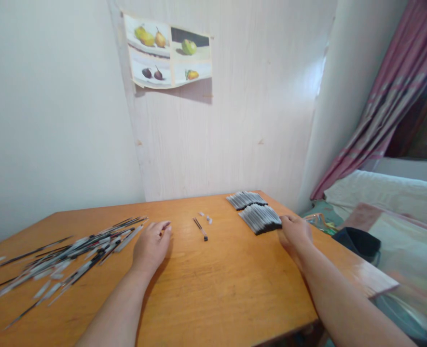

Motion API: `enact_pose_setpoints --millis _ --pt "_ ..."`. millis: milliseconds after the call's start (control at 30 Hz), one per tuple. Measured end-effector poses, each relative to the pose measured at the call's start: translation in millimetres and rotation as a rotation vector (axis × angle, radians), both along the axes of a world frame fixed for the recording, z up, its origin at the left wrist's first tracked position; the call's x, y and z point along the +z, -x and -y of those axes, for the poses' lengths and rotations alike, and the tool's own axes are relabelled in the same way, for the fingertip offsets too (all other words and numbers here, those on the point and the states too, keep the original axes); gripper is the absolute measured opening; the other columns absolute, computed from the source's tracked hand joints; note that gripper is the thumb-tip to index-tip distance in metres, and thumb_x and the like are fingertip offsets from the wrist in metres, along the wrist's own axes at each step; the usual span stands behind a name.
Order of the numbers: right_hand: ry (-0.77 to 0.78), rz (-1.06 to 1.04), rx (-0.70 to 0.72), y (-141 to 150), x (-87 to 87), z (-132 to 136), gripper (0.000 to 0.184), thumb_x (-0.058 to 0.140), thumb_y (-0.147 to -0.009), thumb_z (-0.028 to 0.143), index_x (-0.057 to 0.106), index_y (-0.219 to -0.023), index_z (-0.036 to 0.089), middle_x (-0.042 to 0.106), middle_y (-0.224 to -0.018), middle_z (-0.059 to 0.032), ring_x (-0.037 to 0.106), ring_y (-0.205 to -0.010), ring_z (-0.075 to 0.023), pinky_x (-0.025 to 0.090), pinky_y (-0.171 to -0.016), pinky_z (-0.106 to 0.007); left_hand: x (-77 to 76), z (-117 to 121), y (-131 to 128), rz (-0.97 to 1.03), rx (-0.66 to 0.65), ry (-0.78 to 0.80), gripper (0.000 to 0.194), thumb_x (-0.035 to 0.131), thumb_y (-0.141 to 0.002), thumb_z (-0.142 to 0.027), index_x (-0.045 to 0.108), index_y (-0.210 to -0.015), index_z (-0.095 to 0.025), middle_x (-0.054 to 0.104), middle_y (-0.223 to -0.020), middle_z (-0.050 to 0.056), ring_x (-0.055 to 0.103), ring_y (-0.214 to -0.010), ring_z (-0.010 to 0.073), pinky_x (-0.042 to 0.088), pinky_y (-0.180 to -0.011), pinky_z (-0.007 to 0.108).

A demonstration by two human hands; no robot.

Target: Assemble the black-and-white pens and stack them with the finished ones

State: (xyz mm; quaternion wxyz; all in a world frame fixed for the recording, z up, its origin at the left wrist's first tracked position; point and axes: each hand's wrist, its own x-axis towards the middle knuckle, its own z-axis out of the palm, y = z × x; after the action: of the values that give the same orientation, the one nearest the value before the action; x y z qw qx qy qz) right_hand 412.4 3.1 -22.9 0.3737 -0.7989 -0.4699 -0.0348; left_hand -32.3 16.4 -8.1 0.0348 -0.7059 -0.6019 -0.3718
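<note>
Beside the pile of loose pen parts [90, 246], my left hand [151, 245] rests on the table with its fingers curled in. Nothing sticks out of it. My right hand [296, 232] is closed at the right end of the nearer row of pens [258, 219], pinching a pen's dark end; its fingertips are partly hidden. The pens have grey barrels and black ends and lie side by side. A second, similar row [245, 199] lies just behind. Between my hands are two thin dark rods [199, 226], a small black cap [205, 238] and a few clear bits [209, 219].
The orange wooden table [213, 289] meets the wall at the back. A sheet of fruit pictures [172, 58] hangs there. Past the table's right edge are a dark cloth-like object [358, 243], a pale covered surface [408, 270] and a pink curtain [376, 101].
</note>
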Motion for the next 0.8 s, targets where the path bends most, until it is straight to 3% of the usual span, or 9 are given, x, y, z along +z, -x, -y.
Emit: enact_pose_setpoints --millis 233,400,533,633,800 --pt "-0.125 0.06 0.174 47.3 13.2 2.2 0.044 0.037 -0.089 0.045 0.072 -0.091 0.02 0.072 -0.09 -0.0092 0.063 -0.084 -0.0235 0.039 -0.064 -0.028 -7.8 -2.3 7.5 0.053 0.049 0.037 0.036 0.041 -0.09 -0.037 0.065 -0.109 -0.018 0.068 -0.111 0.009 0.06 -0.105 0.022 0.044 -0.09 0.032" --pt "-0.211 0.052 0.386 93.6 26.9 7.9 0.038 0.041 -0.088 0.045 0.07 -0.087 0.02 0.071 -0.082 -0.0058 0.062 -0.079 -0.0215 0.039 -0.067 -0.028 -6.9 -0.6 21.6 0.058 0.281 0.122 0.033 0.043 -0.088 -0.034 0.066 -0.108 -0.022 0.068 -0.112 0.01 0.059 -0.105 0.0257 0.044 -0.086 0.036" --pt "-0.208 0.045 0.51 124.3 34.1 10.0 0.038 0.042 -0.088 0.046 0.069 -0.083 0.02 0.07 -0.074 -0.0048 0.062 -0.073 -0.0213 0.04 -0.065 -0.028 -2.1 1.4 30.9 0.04 0.511 0.214 0.032 0.05 -0.082 -0.034 0.066 -0.108 -0.023 0.066 -0.112 0.015 0.057 -0.106 0.0362 0.042 -0.082 0.048" --pt "-0.205 0.041 0.572 141.0 37.4 9.1 0.038 0.041 -0.088 0.047 0.069 -0.083 0.021 0.07 -0.073 -0.0042 0.062 -0.072 -0.0207 0.039 -0.064 -0.028 -2.1 1.6 32.7 -0.001 0.592 0.25 0.033 0.05 -0.08 -0.03 0.066 -0.107 -0.021 0.063 -0.115 0.018 0.053 -0.109 0.0397 0.04 -0.082 0.053" --pt "-0.148 0.066 0.641 156.4 41.2 2.9 0.036 0.042 -0.088 0.045 0.067 -0.076 0.022 0.068 -0.068 -0.0024 0.061 -0.067 -0.0183 0.036 -0.062 -0.027 -7.9 3.1 45.7 -0.131 0.673 0.229 0.033 0.045 -0.082 -0.024 0.065 -0.107 -0.018 0.059 -0.118 0.02 0.05 -0.11 0.0377 0.035 -0.086 0.053"
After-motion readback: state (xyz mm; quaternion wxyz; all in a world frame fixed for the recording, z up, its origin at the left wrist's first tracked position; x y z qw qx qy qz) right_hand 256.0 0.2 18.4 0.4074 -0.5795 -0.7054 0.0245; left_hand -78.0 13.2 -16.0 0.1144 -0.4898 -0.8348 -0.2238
